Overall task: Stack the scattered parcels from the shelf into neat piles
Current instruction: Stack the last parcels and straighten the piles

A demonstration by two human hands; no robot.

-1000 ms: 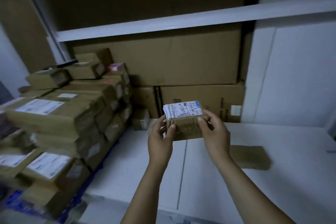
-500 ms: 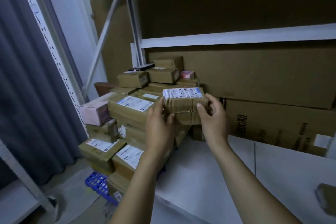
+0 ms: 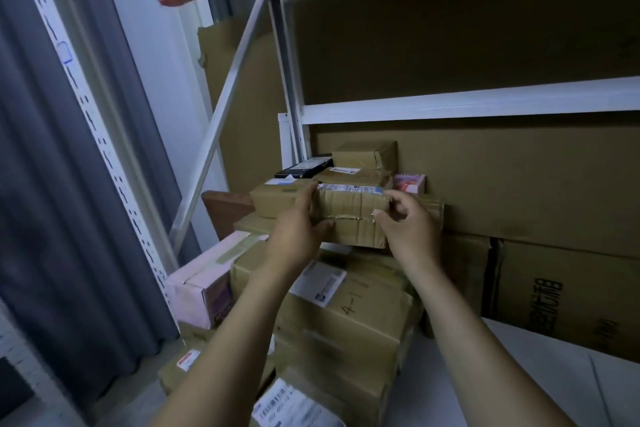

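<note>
Item: taped brown parcel, white label on top. Grip: my left hand clasps its left end and my right hand its right. Location: top of the parcel pile, left end of the shelf. Cannot tell whether it rests there.

Dim, bluish, low contrast. Brightest: white beam above right hand, wall up-left of left hand. Deep shadow above hands. Label on parcel betw. hands smeared; frame edges bend, wide-angle.
</note>
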